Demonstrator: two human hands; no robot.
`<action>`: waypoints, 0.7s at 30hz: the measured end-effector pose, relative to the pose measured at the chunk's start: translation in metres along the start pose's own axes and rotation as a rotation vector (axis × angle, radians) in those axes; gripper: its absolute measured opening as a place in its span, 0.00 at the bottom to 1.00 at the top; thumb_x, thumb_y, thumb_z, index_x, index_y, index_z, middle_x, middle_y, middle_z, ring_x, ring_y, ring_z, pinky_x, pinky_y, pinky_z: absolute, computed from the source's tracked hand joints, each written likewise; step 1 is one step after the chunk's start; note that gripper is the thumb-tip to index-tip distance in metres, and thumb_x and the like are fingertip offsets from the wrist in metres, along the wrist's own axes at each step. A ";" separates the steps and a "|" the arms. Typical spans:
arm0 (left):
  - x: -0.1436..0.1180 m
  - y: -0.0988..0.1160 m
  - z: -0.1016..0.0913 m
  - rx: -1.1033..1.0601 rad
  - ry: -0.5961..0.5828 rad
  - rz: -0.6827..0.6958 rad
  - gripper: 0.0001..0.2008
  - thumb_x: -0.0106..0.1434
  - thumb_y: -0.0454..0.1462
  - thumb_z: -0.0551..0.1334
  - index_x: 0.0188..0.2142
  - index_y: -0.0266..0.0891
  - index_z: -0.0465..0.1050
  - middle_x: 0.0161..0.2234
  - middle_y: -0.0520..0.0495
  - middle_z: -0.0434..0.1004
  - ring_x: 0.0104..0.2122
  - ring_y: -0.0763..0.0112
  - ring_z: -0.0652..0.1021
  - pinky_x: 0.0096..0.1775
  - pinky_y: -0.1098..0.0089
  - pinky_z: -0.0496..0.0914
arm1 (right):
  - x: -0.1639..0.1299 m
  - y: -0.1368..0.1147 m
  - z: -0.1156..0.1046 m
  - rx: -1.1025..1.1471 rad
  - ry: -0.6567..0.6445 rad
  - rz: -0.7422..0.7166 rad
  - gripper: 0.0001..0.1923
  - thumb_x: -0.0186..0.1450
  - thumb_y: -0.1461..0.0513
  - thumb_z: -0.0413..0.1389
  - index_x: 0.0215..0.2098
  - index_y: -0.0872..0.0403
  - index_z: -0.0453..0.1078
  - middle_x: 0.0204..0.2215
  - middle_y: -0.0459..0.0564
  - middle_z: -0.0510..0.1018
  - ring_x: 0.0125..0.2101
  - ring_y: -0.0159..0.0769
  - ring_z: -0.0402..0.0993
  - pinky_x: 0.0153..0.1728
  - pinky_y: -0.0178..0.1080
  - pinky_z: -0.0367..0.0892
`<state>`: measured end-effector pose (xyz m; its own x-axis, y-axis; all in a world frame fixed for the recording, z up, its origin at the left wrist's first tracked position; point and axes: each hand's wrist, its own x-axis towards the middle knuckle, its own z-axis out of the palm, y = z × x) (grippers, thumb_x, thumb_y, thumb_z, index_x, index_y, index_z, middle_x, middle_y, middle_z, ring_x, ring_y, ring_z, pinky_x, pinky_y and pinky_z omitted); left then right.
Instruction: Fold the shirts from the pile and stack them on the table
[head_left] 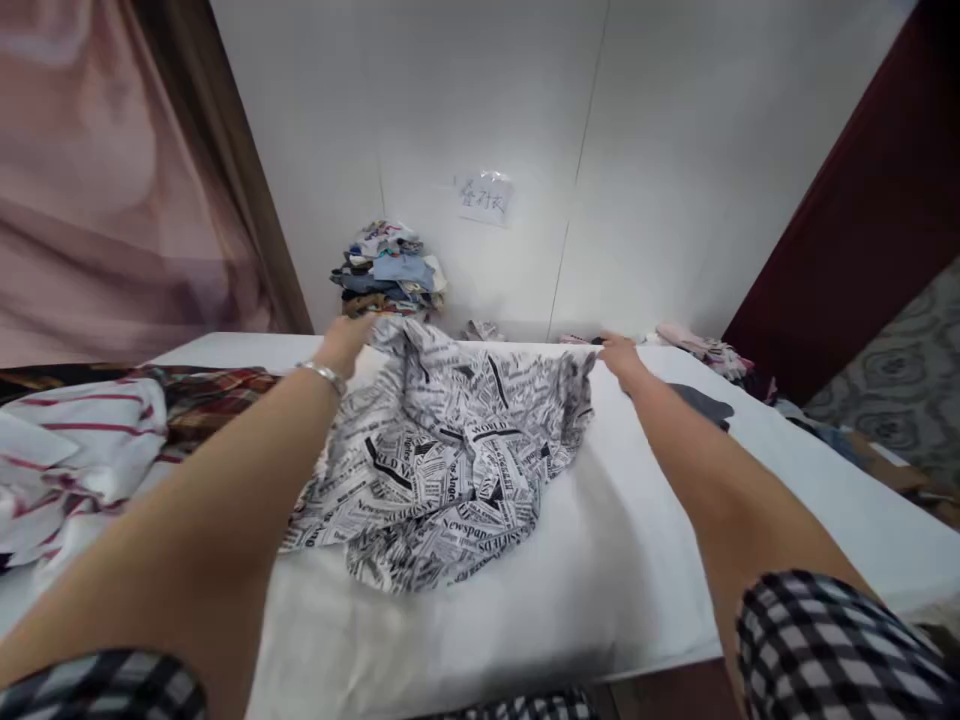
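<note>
Newsprint garment (442,460) hides both hands' gripping fingers.

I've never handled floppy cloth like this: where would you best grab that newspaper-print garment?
Probably by its far edge, from above, one corner each: the left hand and right hand already pinch the newspaper-print garment there, and the rest lies crumpled.

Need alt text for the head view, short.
Both hands, left hand and right hand, grip the far edge of a newsprint-patterned garment on a white table. Striped and plaid clothes lie at left; a folded pile sits by the wall.
</note>
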<state>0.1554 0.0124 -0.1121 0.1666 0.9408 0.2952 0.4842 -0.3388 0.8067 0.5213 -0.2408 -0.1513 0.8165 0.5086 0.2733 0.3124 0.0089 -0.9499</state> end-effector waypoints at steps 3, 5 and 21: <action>-0.057 -0.021 0.019 0.077 -0.128 0.008 0.24 0.60 0.47 0.62 0.51 0.34 0.73 0.45 0.39 0.79 0.42 0.57 0.79 0.46 0.60 0.72 | -0.050 0.033 0.009 -0.066 -0.110 0.066 0.16 0.51 0.70 0.61 0.38 0.55 0.77 0.34 0.51 0.81 0.35 0.38 0.76 0.43 0.42 0.70; -0.109 -0.033 0.022 0.149 -0.344 0.085 0.20 0.62 0.47 0.60 0.48 0.39 0.77 0.41 0.42 0.81 0.37 0.59 0.80 0.42 0.60 0.73 | -0.096 0.054 0.011 -0.081 -0.344 0.157 0.15 0.54 0.64 0.63 0.41 0.54 0.77 0.28 0.49 0.81 0.27 0.37 0.75 0.35 0.41 0.71; -0.207 -0.053 -0.006 -0.089 -0.542 0.062 0.13 0.61 0.48 0.57 0.31 0.43 0.72 0.23 0.51 0.74 0.25 0.63 0.76 0.28 0.67 0.70 | -0.203 0.087 0.023 -0.564 -0.666 0.094 0.35 0.65 0.61 0.53 0.69 0.54 0.52 0.24 0.43 0.73 0.25 0.34 0.69 0.28 0.34 0.59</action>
<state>0.0900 -0.1647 -0.2125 0.6219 0.7811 0.0568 0.3890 -0.3710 0.8432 0.3717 -0.3238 -0.2930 0.4530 0.8840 -0.1150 0.5949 -0.3958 -0.6996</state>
